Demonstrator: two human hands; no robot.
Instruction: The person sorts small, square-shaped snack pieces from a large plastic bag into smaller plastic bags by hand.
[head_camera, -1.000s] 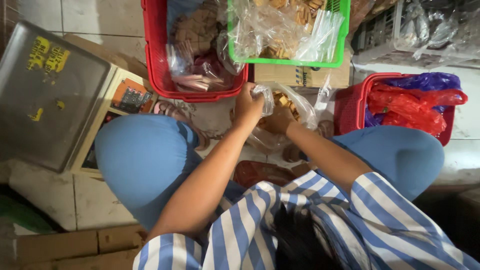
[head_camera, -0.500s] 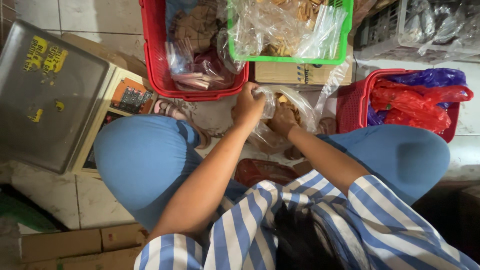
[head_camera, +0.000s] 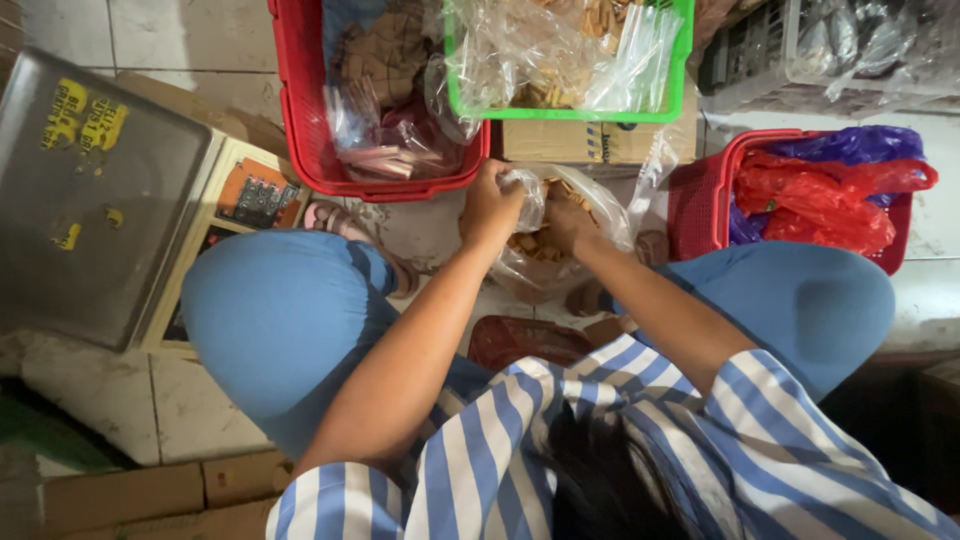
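Here, at far left, a metal weighing scale (head_camera: 95, 190) sits on the tiled floor, with a red basket (head_camera: 300, 130) of wrapped snacks beside it. Between the knees, the left hand (head_camera: 490, 205) pinches shut on the neck of a clear plastic bag of biscuits (head_camera: 545, 250); the right hand (head_camera: 570, 222) clasps the bag's other side. Above is a green basket (head_camera: 560, 112), and rightward a smaller red basket (head_camera: 700, 200).
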